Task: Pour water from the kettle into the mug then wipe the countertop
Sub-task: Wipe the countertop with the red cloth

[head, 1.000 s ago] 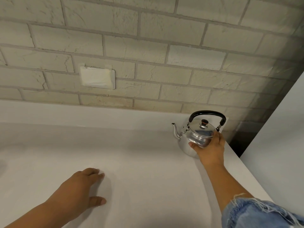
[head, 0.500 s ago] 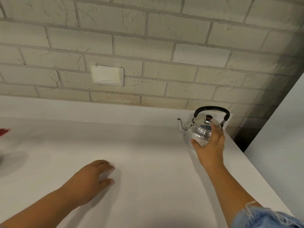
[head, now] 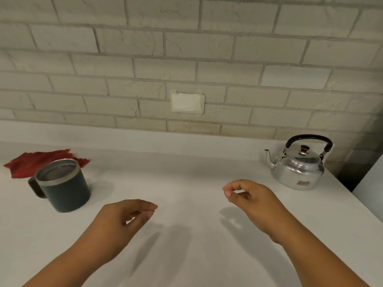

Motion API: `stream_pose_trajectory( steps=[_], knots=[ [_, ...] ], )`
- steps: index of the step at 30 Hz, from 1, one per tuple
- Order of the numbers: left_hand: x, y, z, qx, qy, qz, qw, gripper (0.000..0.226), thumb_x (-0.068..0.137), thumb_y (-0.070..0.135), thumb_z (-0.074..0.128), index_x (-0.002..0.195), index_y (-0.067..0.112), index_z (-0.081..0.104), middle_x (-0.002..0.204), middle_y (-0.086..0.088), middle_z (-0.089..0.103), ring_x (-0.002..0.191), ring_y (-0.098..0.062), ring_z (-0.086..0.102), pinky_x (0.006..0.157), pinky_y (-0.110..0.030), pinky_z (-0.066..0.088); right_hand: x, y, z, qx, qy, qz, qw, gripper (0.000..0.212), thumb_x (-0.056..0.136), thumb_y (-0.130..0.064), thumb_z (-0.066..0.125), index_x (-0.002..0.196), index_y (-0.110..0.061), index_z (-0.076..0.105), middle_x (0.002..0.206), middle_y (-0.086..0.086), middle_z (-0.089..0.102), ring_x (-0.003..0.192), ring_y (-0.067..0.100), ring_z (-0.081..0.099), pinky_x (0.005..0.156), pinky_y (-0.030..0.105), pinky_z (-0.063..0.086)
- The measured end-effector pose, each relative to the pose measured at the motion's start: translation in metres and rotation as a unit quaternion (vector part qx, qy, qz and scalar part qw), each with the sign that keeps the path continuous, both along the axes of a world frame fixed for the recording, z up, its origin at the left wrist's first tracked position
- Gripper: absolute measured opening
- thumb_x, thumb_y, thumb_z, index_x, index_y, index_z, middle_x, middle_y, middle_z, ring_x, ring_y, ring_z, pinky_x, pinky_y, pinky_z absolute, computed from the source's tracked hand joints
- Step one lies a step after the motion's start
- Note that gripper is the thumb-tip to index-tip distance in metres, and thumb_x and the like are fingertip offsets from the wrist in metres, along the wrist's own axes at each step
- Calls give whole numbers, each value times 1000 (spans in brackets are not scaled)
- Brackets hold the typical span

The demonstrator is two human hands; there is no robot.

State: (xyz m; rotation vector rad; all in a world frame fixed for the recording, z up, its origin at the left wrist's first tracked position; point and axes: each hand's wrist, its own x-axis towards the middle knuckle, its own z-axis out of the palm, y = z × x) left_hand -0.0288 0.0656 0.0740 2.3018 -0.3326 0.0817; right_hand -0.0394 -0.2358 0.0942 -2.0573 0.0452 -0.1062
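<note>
A small shiny metal kettle [head: 296, 168] with a black handle stands upright at the back right of the white countertop [head: 186, 179], spout pointing left. A dark mug [head: 64, 187] with a steel rim stands at the left, handle to the left. Behind the mug lies a crumpled red cloth [head: 31, 162]. My right hand [head: 251, 198] hovers over the counter, left of and nearer than the kettle, fingers loosely curled, holding nothing. My left hand [head: 126, 219] hovers near the middle, right of the mug, fingers relaxed and empty.
A pale brick wall [head: 186, 59] rises behind the counter, with a covered white outlet plate [head: 187, 103] in it. The counter ends at the right just past the kettle, where a dark gap and a white panel [head: 371, 183] begin.
My right hand has let go of the kettle and drawn back toward me. The view has swung left and pulled back, bringing the mug and red cloth into sight.
</note>
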Motion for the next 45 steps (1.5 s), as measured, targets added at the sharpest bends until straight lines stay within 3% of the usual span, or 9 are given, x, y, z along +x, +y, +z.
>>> stream_pose_trajectory(
  steps=[6, 9, 13, 17, 22, 30, 33, 39, 45],
  knots=[
    [-4, 79, 33, -91, -67, 54, 992, 15, 83, 33, 64, 87, 46, 70, 90, 35, 67, 87, 14, 61, 70, 3, 43, -13, 78, 9, -12, 24, 16, 1000, 6, 83, -40, 63, 82, -43, 68, 89, -17, 68, 77, 0, 61, 58, 9, 43],
    [6, 131, 43, -133, -117, 125, 976, 18, 84, 30, 63, 83, 47, 68, 83, 25, 70, 82, 15, 60, 60, -9, 46, -15, 120, 6, -2, 37, 13, 999, 8, 84, -38, 63, 81, -42, 69, 87, -18, 67, 73, -5, 59, 60, 9, 43],
    [26, 210, 35, -127, -124, 220, 959, 11, 84, 41, 58, 87, 47, 66, 91, 27, 63, 80, -2, 59, 64, -20, 40, -15, 173, -1, 4, 56, 7, 998, 10, 85, -39, 61, 80, -43, 68, 84, -20, 68, 73, -10, 58, 63, 14, 43],
    [71, 279, 6, -62, -80, 245, 964, 10, 86, 35, 58, 90, 41, 65, 94, 10, 69, 79, -8, 60, 75, -32, 43, -10, 215, -9, 11, 70, -12, 997, 11, 85, -40, 60, 79, -45, 68, 81, -22, 68, 74, -10, 59, 64, 15, 42],
    [142, 323, -31, 59, 17, 198, 978, 31, 86, 24, 61, 117, 15, 61, 119, -6, 66, 109, -25, 59, 93, -35, 41, -3, 250, -16, 10, 78, -14, 997, 11, 85, -39, 59, 83, -44, 68, 85, -23, 69, 82, -7, 62, 79, 25, 49],
    [217, 351, -63, 236, 77, 135, 959, 58, 94, 24, 44, 146, 7, 21, 156, -13, 17, 143, -33, 14, 117, -44, 16, 14, 282, -18, -15, 96, -19, 995, 11, 84, -38, 59, 82, -40, 69, 87, -16, 70, 85, 0, 64, 86, 32, 53],
    [227, 359, -72, 263, 142, 128, 946, 61, 95, 29, 38, 148, 11, 13, 155, -13, 21, 141, -34, 23, 115, -45, 23, 19, 291, -18, -23, 102, -19, 994, 11, 84, -37, 59, 80, -40, 69, 88, -15, 70, 85, 3, 64, 84, 30, 52],
    [233, 359, -69, 340, 67, 184, 920, 44, 83, 27, 55, 122, 6, 50, 120, -18, 53, 113, -38, 50, 93, -48, 46, 23, 302, -19, -23, 106, -18, 994, 10, 84, -40, 59, 82, -41, 69, 85, -13, 71, 87, 16, 65, 83, 37, 53],
    [226, 364, -67, 208, -19, 262, 942, 27, 82, 13, 50, 107, 8, 61, 109, -23, 57, 103, -43, 52, 89, -49, 45, 18, 308, -18, -13, 96, -19, 995, 11, 82, -44, 60, 84, -39, 70, 92, -6, 72, 94, 41, 60, 84, 52, 51]
  ],
)
